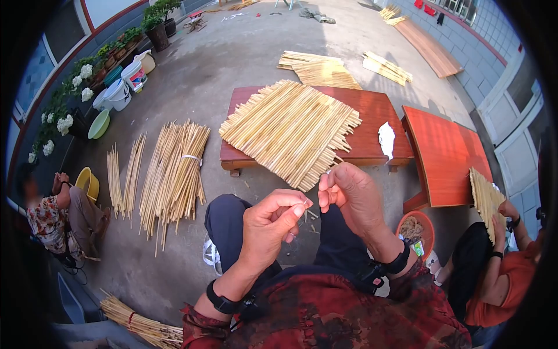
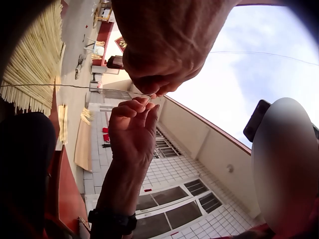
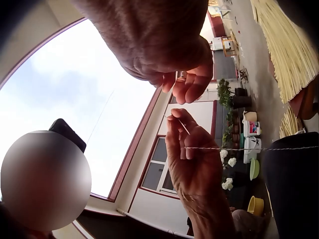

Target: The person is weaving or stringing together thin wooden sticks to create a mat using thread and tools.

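Note:
My left hand (image 1: 270, 224) is raised above my lap in the head view, thumb and forefinger pinching a thin needle (image 3: 185, 124). A twisted thread (image 3: 249, 148) stretches across the right wrist view to the palm of that hand. Close beside it, my right hand (image 1: 354, 200) has bent fingers, their tips near the needle. A silvery band (image 3: 181, 75) sits on one of its fingers. I cannot tell whether its fingertips pinch anything. Beyond both hands a mat of pale stalks (image 1: 290, 131) lies on a low red table (image 1: 378, 116).
Bundled stalks (image 1: 174, 174) lie on the ground at left. A second red table (image 1: 447, 154) stands at right, near a tub of fibre (image 1: 419, 230) and a person (image 1: 503, 279) holding a smaller stalk mat (image 1: 487, 200). Another person (image 1: 52, 221) sits at far left beside a yellow basin (image 1: 87, 185).

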`<state>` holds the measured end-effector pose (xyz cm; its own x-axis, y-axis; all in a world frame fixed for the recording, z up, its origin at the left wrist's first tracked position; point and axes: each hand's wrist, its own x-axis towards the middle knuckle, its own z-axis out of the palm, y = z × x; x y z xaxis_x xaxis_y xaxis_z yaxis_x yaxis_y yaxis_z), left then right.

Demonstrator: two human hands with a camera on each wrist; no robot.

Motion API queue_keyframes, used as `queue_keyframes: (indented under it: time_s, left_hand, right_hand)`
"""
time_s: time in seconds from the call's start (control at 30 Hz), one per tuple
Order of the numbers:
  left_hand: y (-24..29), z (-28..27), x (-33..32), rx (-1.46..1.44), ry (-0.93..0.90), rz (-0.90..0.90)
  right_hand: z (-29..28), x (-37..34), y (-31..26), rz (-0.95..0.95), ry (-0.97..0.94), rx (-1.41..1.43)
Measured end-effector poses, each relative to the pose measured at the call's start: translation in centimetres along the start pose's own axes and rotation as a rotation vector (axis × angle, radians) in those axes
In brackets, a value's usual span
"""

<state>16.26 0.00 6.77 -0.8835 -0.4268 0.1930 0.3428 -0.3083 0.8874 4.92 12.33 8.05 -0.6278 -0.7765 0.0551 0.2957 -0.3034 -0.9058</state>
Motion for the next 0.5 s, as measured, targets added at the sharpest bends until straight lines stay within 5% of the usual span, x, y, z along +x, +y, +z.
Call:
queue_keyframes:
  time_s: [0.17,0.5]
  left_hand:
    - [0.2,0.0,0.3,0.052,0.028,0.088]
    - [0.7,0.9,0.4,0.07,-0.006,0.181]
  right_hand:
    - [1.1,-1.2,1.0,0.161,-0.108,-0.165]
    - [1.6,-1.0,1.3,0.07,-0.15,-0.096]
